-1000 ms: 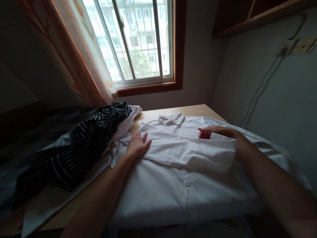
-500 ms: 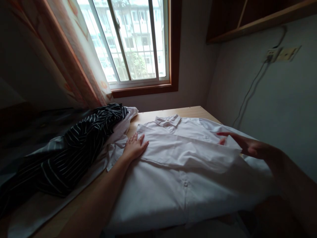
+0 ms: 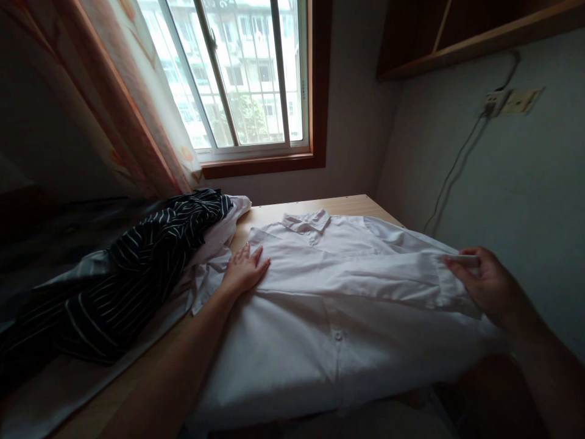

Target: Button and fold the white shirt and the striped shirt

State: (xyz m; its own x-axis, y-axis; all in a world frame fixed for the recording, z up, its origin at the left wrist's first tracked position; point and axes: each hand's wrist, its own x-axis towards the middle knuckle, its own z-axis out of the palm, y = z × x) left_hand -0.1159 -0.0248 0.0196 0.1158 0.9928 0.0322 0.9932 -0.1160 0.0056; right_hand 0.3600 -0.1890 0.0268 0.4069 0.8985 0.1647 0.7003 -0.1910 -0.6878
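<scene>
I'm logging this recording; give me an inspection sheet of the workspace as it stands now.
Surface: pale wooden table, partly covered by clothing.
Job's things: white shirt, buttoned, collar toward the window; a sleeve lies across it.
Clutter: crumpled black striped garment on the left, over paler cloth.
Hands: left hand flat on the white shirt; right hand gripping the cuff.
Cables: thin cord hanging from a wall socket, right.
Surroundings: curtain left of the window, shelf upper right; dim room.

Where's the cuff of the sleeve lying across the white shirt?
In the head view, the cuff is right of centre, pinched in the right hand at the end of the sleeve, below and right of the collar.
</scene>
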